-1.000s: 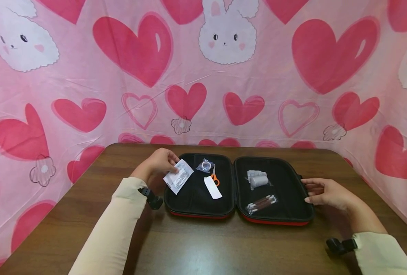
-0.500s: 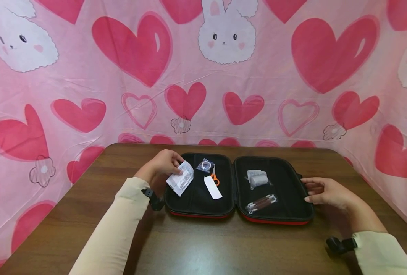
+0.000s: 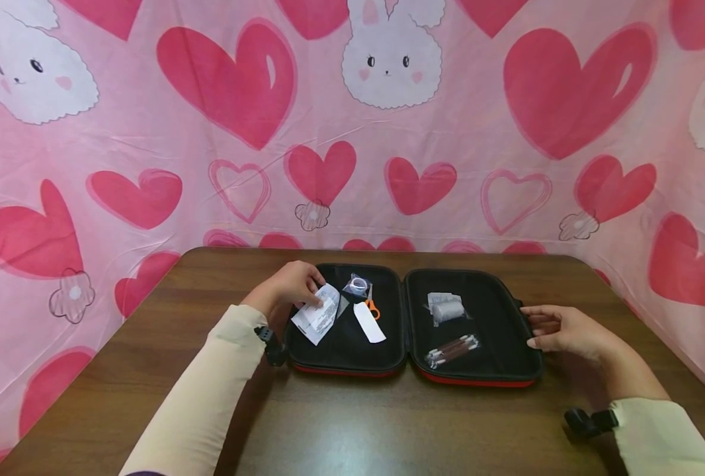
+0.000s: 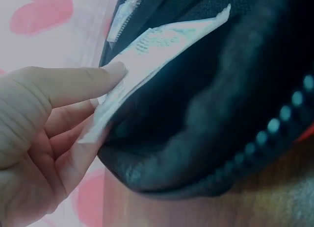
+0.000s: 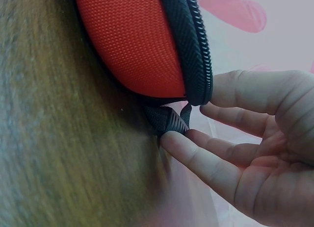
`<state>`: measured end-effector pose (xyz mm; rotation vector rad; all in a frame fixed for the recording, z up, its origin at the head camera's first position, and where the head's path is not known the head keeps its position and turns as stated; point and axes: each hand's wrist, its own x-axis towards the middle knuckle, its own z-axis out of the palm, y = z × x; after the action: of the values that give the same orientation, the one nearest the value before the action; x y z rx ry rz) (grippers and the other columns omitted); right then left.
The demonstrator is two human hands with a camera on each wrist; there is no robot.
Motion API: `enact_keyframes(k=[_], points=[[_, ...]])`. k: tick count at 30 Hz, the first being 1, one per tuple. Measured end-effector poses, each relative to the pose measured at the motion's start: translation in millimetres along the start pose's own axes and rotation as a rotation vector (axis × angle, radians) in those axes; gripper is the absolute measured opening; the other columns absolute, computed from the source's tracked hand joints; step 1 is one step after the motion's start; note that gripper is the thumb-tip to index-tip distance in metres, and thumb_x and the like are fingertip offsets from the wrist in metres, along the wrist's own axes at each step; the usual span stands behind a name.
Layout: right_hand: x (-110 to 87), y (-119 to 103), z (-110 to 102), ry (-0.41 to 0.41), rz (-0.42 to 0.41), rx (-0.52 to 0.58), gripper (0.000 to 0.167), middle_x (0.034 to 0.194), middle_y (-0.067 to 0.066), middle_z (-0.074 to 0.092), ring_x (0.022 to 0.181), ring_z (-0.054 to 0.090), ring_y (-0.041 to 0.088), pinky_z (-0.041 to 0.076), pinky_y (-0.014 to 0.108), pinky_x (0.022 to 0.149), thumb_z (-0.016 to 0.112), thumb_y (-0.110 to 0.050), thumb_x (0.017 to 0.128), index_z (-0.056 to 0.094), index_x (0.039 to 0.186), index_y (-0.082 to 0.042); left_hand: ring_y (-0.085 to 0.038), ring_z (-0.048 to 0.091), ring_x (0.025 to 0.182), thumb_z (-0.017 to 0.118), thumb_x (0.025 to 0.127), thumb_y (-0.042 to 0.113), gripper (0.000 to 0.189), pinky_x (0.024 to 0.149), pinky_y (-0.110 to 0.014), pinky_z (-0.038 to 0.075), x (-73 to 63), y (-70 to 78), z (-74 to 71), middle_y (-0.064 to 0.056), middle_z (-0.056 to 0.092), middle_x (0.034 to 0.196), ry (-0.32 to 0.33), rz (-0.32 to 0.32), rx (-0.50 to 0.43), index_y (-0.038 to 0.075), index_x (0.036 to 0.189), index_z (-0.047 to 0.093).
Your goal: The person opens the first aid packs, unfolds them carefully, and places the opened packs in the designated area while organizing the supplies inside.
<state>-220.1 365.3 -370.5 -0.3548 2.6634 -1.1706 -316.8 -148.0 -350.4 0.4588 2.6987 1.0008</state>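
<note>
Between thumb and fingers, my left hand [image 3: 293, 285] pinches a white printed packet [image 3: 319, 318], tilted at the left half of an unfolded black-lined zip case [image 3: 343, 356]. In the left wrist view the packet [image 4: 147, 50] appears above the dark lining. My right hand [image 3: 574, 334] touches the case's right edge; in the right wrist view its fairly straight fingers meet the zipped rim [image 5: 203, 85] and a black strap [image 5: 171, 119]. The left half also contains a tape roll in clear wrap [image 3: 358, 285], orange-handled scissors [image 3: 373, 309] and a white strip [image 3: 368, 322] partly covering them.
In the case's right half lie a wrapped white roll [image 3: 448, 312] and a clear-wrapped bundle of brown sticks with white tips [image 3: 452, 351]. The case rests on a brown wooden table [image 3: 352, 423], with a pink heart-patterned cloth [image 3: 465, 132] behind it.
My left hand has moved a little right and down, carrying the packet farther over the case's left half. The packet has turned slightly. My right hand stays at the case edge.
</note>
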Motion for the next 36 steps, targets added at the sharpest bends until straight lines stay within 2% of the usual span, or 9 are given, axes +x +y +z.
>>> enact_keyframes(k=[4, 7, 13, 18, 22, 28, 36], points=[[0.3, -0.3, -0.5, 0.005, 0.005, -0.006, 0.071, 0.126, 0.04, 0.051, 0.108, 0.059, 0.046, 0.057, 0.039, 0.078, 0.077, -0.01, 0.082, 0.041, 0.137, 0.015, -0.013, 0.059, 0.067, 0.086, 0.072, 0.008, 0.039, 0.056, -0.03, 0.057, -0.1, 1.7, 2.0, -0.003, 0.066, 0.077, -0.024, 0.029, 0.053, 0.001, 0.107, 0.069], [0.4, -0.6, -0.3, 0.008, 0.012, -0.005, 0.072, 0.127, 0.039, 0.05, 0.108, 0.059, 0.045, 0.057, 0.039, 0.078, 0.078, -0.01, 0.082, 0.04, 0.138, 0.015, -0.012, 0.062, 0.07, 0.085, 0.074, 0.008, 0.037, 0.058, -0.03, 0.057, -0.1, 2.7, 5.2, -0.002, 0.069, 0.081, -0.066, 0.048, 0.055, 0.003, 0.108, 0.071], [0.0, -1.9, 0.4, 0.008, 0.017, 0.015, 0.072, 0.127, 0.04, 0.05, 0.108, 0.059, 0.045, 0.057, 0.038, 0.078, 0.078, -0.01, 0.082, 0.04, 0.138, 0.015, -0.014, 0.065, 0.081, 0.079, 0.077, -0.004, 0.041, 0.065, -0.034, 0.059, -0.1, 9.2, 11.2, -0.008, 0.071, 0.096, -0.188, 0.026, -0.081, 0.0, 0.116, 0.067], [-1.5, -4.1, 0.7, -0.003, 0.015, 0.044, 0.072, 0.129, 0.042, 0.046, 0.109, 0.058, 0.047, 0.058, 0.039, 0.077, 0.076, -0.009, 0.083, 0.038, 0.138, 0.016, -0.017, 0.066, 0.086, 0.074, 0.077, -0.013, 0.048, 0.067, -0.036, 0.059, -2.2, 7.1, 12.7, -0.014, 0.07, 0.11, -0.238, 0.015, -0.161, -0.004, 0.123, 0.063], [-1.9, -4.1, 0.7, -0.007, 0.019, 0.054, 0.072, 0.13, 0.042, 0.046, 0.11, 0.058, 0.047, 0.058, 0.04, 0.077, 0.076, -0.009, 0.083, 0.038, 0.139, 0.015, -0.018, 0.067, 0.079, 0.075, 0.075, -0.014, 0.046, 0.065, -0.036, 0.059, -3.6, 5.5, 14.4, -0.014, 0.07, 0.101, -0.211, 0.009, -0.179, -0.004, 0.119, 0.064], [-2.1, -2.7, 0.8, -0.008, 0.022, 0.056, 0.072, 0.129, 0.041, 0.048, 0.11, 0.058, 0.046, 0.058, 0.039, 0.077, 0.076, -0.008, 0.083, 0.038, 0.138, 0.016, -0.016, 0.064, 0.063, 0.079, 0.071, -0.013, 0.034, 0.06, -0.035, 0.059, -3.0, 8.3, 19.1, -0.011, 0.066, 0.079, -0.16, 0.019, -0.167, -0.005, 0.1, 0.063], [-2.6, -2.5, 2.0, 0.003, 0.02, 0.067, 0.071, 0.128, 0.04, 0.048, 0.11, 0.057, 0.046, 0.058, 0.039, 0.076, 0.076, -0.008, 0.083, 0.039, 0.138, 0.016, -0.017, 0.064, 0.062, 0.079, 0.072, -0.012, 0.024, 0.058, -0.035, 0.059, 3.0, 15.1, 19.4, -0.01, 0.064, 0.074, -0.162, 0.011, -0.11, 0.0, 0.085, 0.063]])
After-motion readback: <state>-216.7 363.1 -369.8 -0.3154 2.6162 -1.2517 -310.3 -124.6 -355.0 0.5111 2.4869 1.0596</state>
